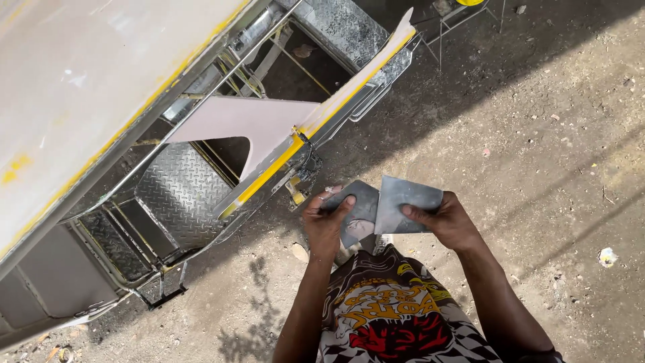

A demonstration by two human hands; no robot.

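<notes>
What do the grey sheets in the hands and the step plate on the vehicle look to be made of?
Grey sheets: thin and flexible, matte, likely sandpaper or abrasive paper; they bend between the left hand and the right hand. Step plate: bare metal, judging by its raised diamond tread and dull silver shine.

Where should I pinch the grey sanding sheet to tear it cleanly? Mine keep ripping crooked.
Probably at the near edges either side of the split, as the left hand and right hand do: thumbs on top, coming from below, since the grey sheet is thin and floppy.
</notes>
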